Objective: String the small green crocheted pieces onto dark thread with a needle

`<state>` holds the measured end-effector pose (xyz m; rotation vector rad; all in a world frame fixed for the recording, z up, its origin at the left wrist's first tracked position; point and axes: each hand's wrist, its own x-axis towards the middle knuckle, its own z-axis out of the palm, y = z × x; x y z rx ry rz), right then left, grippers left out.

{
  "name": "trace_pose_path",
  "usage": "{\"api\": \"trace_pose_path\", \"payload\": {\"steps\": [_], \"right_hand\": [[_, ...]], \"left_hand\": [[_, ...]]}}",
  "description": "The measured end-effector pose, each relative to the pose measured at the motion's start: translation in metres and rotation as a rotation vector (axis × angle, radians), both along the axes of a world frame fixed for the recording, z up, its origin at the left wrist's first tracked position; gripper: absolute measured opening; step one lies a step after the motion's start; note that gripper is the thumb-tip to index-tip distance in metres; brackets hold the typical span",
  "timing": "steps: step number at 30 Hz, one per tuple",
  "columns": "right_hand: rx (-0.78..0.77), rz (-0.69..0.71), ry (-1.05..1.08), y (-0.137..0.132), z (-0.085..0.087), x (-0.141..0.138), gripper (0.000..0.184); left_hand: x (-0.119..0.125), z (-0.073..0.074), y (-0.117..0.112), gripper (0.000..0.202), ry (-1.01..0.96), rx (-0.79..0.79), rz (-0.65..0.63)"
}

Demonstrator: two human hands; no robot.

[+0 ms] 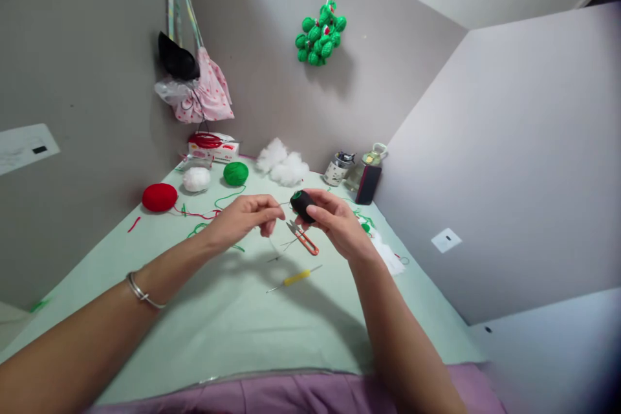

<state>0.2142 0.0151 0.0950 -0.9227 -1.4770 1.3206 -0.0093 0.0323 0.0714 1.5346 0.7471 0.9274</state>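
Note:
My right hand (334, 220) is wrapped around a spool of black thread (301, 206) with a green ring at its end, held above the table. To its left, my left hand (255, 213) is closed, thumb and fingertips pinched on a thin strand of thread (285, 204) that runs to the spool. Under the hands lie orange-handled thread snips (306, 240), their blades pointing up and left. Nearer to me is a crochet hook with a yellow handle (297, 278). Small dark needle-like pieces (274, 259) lie beside the snips.
Red (160, 197), white (196, 179) and green yarn balls (235, 173) sit at the back left, with loose strands around. White stuffing (282, 163) lies at the back. A phone (369, 184) leans near a jar (337, 169) at right. Green crocheted pieces (320, 35) hang on the wall.

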Motion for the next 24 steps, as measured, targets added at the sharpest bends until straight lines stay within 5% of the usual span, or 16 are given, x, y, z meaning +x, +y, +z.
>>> {"api": "trace_pose_path", "payload": {"steps": [7, 15, 20, 24], "right_hand": [[-0.23, -0.039, 0.127, 0.005, -0.043, 0.013, 0.039], [-0.251, 0.043, 0.175, 0.004, -0.053, 0.014, 0.039], [-0.279, 0.027, 0.27, 0.006, -0.053, 0.015, 0.037], [-0.302, -0.076, 0.393, 0.013, -0.05, 0.028, 0.03]], "left_hand": [[-0.034, -0.022, 0.017, 0.027, -0.236, -0.136, 0.253], [-0.033, -0.033, 0.021, 0.013, -0.506, -0.247, 0.349], [-0.035, -0.025, 0.026, 0.014, -0.586, -0.38, 0.243], [-0.03, -0.033, 0.026, 0.017, -0.596, -0.496, 0.164]]}}
